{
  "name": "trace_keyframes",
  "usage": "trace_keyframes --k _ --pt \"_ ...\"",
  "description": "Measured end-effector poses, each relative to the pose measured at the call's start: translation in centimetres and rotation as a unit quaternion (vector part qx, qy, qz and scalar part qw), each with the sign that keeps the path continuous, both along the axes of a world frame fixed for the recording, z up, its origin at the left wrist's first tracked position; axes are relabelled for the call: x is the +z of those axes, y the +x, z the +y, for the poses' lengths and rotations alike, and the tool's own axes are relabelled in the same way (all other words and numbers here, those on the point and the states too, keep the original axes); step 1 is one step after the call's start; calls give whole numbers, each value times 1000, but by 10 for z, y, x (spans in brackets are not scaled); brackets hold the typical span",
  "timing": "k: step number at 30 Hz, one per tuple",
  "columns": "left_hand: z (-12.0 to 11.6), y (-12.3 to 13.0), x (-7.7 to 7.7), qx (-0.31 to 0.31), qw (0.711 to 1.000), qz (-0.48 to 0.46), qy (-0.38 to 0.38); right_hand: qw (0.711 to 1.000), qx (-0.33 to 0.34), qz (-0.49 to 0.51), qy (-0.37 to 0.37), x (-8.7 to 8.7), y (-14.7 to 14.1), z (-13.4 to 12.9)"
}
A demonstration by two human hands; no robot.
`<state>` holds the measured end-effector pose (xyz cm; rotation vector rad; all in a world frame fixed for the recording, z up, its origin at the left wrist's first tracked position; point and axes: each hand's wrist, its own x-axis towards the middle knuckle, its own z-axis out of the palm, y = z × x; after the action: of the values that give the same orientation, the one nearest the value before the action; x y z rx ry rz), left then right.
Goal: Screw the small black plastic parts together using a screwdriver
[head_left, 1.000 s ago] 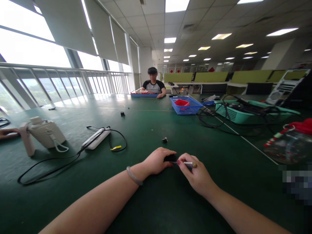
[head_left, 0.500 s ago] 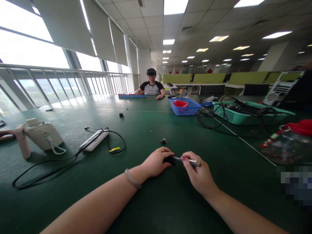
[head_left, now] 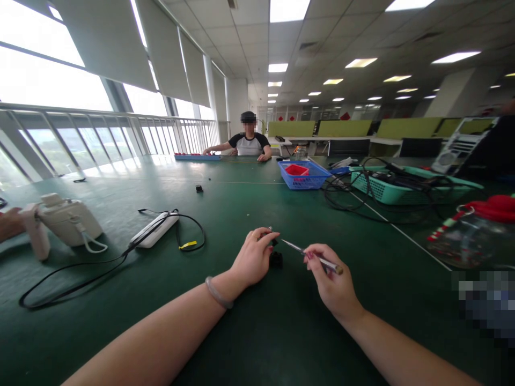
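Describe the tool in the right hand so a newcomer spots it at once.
At the green table, find the right hand. It holds the tool slantwise, tip towards the left hand. Unlike the stubby black block between the hands, it is long and slim, with a shiny shaft and tan end.

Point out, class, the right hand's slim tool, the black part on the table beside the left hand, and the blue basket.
Slim tool (head_left: 331, 265): head view, on its handle.
Black part (head_left: 276, 260): head view, its middle.
Blue basket (head_left: 304, 183): head view, front wall.
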<state>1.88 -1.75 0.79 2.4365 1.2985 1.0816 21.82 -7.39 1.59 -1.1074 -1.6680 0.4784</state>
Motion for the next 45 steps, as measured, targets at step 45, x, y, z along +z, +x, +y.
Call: trace_keyframes --k 45 --pt "0 -1 -2 91 983 122 -98 906 -24 357 -226 -21 -10 125"
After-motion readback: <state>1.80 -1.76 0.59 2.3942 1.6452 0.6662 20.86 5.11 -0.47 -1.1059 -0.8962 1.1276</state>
